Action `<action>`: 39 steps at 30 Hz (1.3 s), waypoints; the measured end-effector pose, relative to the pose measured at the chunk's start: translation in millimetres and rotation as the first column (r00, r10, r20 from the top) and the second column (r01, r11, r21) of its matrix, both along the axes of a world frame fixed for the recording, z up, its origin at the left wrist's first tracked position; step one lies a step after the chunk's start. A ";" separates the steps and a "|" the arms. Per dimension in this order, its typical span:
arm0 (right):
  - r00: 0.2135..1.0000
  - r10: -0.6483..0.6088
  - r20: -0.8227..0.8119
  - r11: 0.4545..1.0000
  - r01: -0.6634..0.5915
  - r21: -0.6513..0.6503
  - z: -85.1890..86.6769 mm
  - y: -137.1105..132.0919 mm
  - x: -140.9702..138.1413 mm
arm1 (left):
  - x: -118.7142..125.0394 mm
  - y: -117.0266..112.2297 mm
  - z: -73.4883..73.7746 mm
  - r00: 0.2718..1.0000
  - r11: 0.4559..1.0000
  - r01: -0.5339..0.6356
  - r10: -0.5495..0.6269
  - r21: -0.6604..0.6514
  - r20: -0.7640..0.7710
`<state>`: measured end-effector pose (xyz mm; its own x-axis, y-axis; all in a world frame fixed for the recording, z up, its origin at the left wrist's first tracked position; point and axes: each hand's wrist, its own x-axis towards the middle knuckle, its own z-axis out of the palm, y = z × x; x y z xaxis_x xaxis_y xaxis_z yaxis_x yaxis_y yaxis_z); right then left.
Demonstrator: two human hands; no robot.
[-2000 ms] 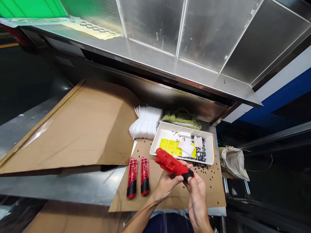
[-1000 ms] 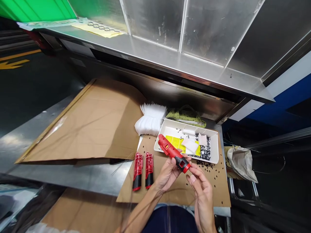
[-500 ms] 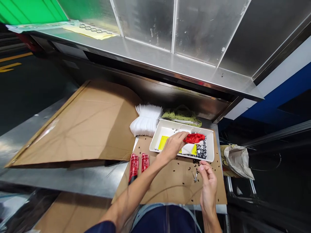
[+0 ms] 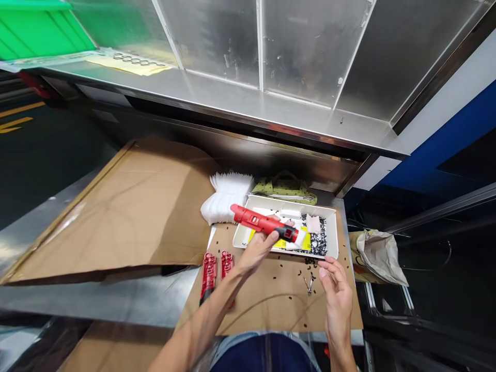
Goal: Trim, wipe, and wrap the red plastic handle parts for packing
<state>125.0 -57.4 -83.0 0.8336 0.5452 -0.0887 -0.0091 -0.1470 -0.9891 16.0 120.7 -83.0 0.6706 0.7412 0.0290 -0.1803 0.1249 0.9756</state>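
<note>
My left hand [image 4: 258,250] is closed round a red and black plastic tool housing [image 4: 258,221], held slantwise over the white tray [image 4: 332,232]. My right hand [image 4: 337,287] is near the tray's front right corner, thumb and fingertips drawn together; whatever small thing they pinch is too tiny to make out. Small black parts [image 4: 319,240] lie in the tray beside a pink piece [image 4: 313,224] and yellow-labelled packets [image 4: 306,241]. Left of my forearm lie a red housing half [image 4: 209,271] and another red half [image 4: 227,261], the latter partly covered by my arm.
Loose black bits and a thin metal piece [image 4: 309,285] lie on the cardboard sheet [image 4: 267,305]. Behind are a white foam stack [image 4: 228,196] and a green bag [image 4: 282,188]. A large carton [image 4: 127,206] stands left; a metal shelf [image 4: 232,101] overhangs the back.
My left hand has lifted the red housing out of the tray and moved it left, turning it so its outer side shows. The right hand stays near the tray corner. The view has shifted slightly.
</note>
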 end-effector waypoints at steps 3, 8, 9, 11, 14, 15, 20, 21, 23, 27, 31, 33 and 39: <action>0.986 0.074 0.152 0.997 -0.071 -0.023 28.5 3.6 -9.9 | -9.7 -29.2 1.1 0.984 0.961 0.080 -0.033 -0.265 0.177; 0.942 0.141 0.305 0.990 -0.138 -0.031 58.3 13.4 -22.6 | -18.1 -55.4 8.1 0.961 0.902 0.118 0.002 -0.414 0.277; 0.942 0.150 0.299 0.989 -0.146 -0.036 60.0 15.0 -24.0 | -18.5 -57.4 8.8 0.961 0.906 0.119 -0.001 -0.407 0.277; 0.947 0.166 0.275 0.986 -0.161 -0.041 61.2 17.5 -25.8 | -18.5 -60.1 8.4 0.961 0.918 0.121 -0.012 -0.378 0.278; 0.956 0.186 0.228 0.982 -0.184 -0.028 61.6 19.6 -27.0 | -17.8 -62.9 4.3 0.964 0.948 0.113 -0.032 -0.298 0.265; 0.958 0.192 0.215 0.981 -0.191 -0.022 61.8 20.0 -27.3 | -17.6 -63.9 2.8 0.966 0.958 0.104 -0.033 -0.266 0.257; 0.966 0.208 0.152 0.977 -0.213 0.020 63.0 21.5 -26.2 | -20.3 -67.3 4.3 0.977 0.972 0.109 -0.066 -0.210 0.204; 0.966 0.219 0.136 0.974 -0.225 0.032 62.9 21.6 -25.2 | -21.4 -67.3 5.7 0.978 0.970 0.121 -0.080 -0.209 0.195; 0.960 0.261 0.101 0.962 -0.268 0.053 62.0 21.4 -22.4 | -23.6 -66.6 8.2 0.979 0.971 0.139 -0.105 -0.194 0.173; 0.931 0.366 0.020 0.928 -0.366 0.066 58.3 19.6 -15.5 | -26.1 -63.3 9.5 0.981 0.973 0.170 -0.153 -0.154 0.118; 0.909 0.416 -0.018 0.907 -0.413 0.083 54.8 18.2 -10.4 | -25.7 -61.1 9.5 0.975 0.971 0.197 -0.180 -0.136 0.127; 0.905 0.424 -0.029 0.903 -0.420 0.090 53.5 18.2 -8.6 | -25.4 -61.0 7.8 0.973 0.973 0.204 -0.190 -0.104 0.133; 0.936 0.351 0.013 0.933 -0.351 0.087 49.3 21.8 -12.3 | -26.6 -66.0 -4.6 0.978 0.985 0.164 -0.156 -0.049 0.139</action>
<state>112.8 -35.6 -33.8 0.5878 0.8085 -0.0299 0.0254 -0.0554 -0.9981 -10.6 54.7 -87.7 0.7734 0.6280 0.0861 -0.2825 0.2198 0.9337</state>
